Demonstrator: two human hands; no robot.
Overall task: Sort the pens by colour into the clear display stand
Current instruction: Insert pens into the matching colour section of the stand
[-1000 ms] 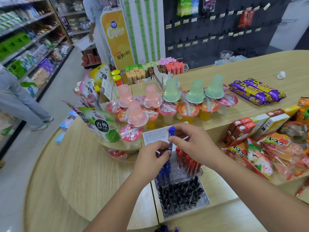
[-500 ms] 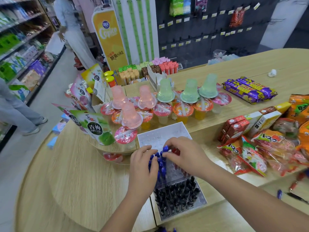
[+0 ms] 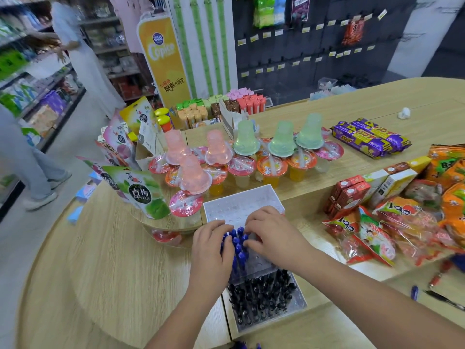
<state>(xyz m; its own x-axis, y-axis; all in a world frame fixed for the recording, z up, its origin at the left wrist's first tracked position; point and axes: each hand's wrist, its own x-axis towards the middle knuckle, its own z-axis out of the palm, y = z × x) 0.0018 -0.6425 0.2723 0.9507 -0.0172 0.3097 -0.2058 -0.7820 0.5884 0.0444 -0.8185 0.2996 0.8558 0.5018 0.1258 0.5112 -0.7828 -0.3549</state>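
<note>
Brought left hand (image 3: 214, 245) and right hand (image 3: 271, 235) down since a second ago, off a lifted pen onto the blue pens (image 3: 237, 244) standing mid-tier in the clear stand (image 3: 241, 200) on the counter (image 3: 120, 273), left cupping them, right fingertips on top, actual grip impossible to tell, black pens (image 3: 261, 301) nearest.

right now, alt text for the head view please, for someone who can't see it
A person's left hand and right hand rest on blue pens in the middle tier of a clear display stand on a wooden counter. Black pens fill the near tier; the far tier shows none. Jelly cups stand behind it, snack packets to its right.
</note>
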